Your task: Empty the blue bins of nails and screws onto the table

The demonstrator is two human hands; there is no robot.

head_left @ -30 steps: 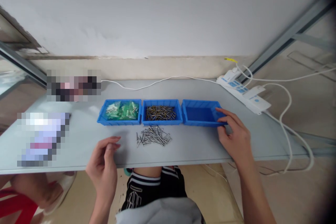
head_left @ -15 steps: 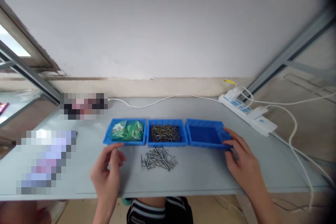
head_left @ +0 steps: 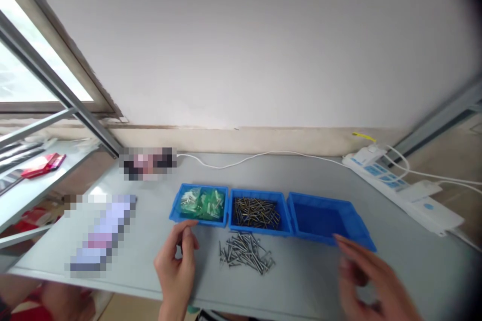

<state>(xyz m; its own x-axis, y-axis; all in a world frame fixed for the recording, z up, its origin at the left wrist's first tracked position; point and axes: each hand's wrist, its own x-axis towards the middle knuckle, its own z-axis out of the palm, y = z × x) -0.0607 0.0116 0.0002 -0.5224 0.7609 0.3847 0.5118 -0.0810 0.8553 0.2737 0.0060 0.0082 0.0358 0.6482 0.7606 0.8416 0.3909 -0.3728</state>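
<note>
Three blue plastic bins stand in a row on the grey table. The left bin (head_left: 176, 210) holds green bags (head_left: 202, 202) with small pale parts. Dark bronze-coloured screws (head_left: 256, 212) fill the middle bin (head_left: 259, 231); the bare bottom of the right bin (head_left: 320, 218) shows. In front of the middle one lies a loose pile of silver screws or nails (head_left: 248, 252). My left hand (head_left: 176, 251) is loosely closed in front of the left bin, with nothing visible in it. Blurred by motion, my right hand (head_left: 371, 278) is by the right bin's near side, thumb and fingers apart.
A white power strip (head_left: 402, 188) with plugs and cables lies on the right. A white cable (head_left: 226, 166) runs along the back wall. Two pixelated objects lie on the left. Metal frame posts stand at both sides; another person's legs show at lower left.
My right hand has come off the right bin's edge and moved nearer to me. The view has turned left and tilted up; my left hand keeps its shape.
</note>
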